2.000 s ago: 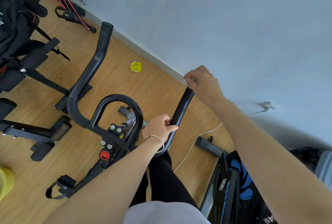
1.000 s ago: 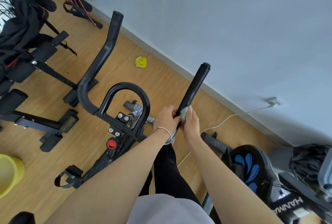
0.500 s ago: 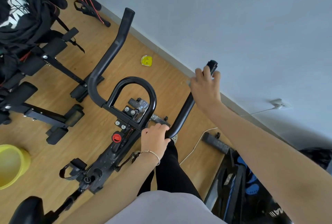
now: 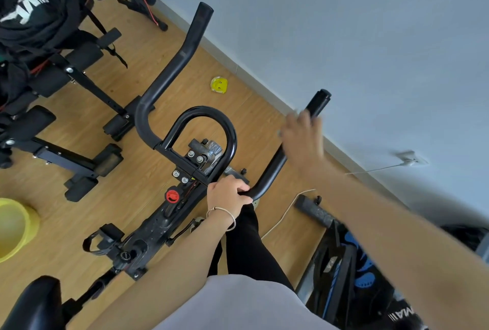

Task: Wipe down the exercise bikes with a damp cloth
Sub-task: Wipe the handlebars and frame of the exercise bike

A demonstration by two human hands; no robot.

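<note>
1. Wooden floor runs under everything, and a pale blue wall rises on the far right side.
2. At the far left edge sits a yellow bucket, with a black weight bench beyond it, dark clothes piled on top.
3. My exercise bike stands in the middle, its handlebars reaching away from me, a red knob on the frame.
4. A small yellow thing lies on the floor near the wall.
5. My left hand is closed around the bend of the right handlebar, a thin bracelet on the wrist.
6. My right hand is blurred, up on the right handlebar's grip just below its tip; I cannot tell how it grips, and I cannot make out the cloth.
7. A white cable trails across the floor, and another machine with blue markings stands at the near right.
</note>
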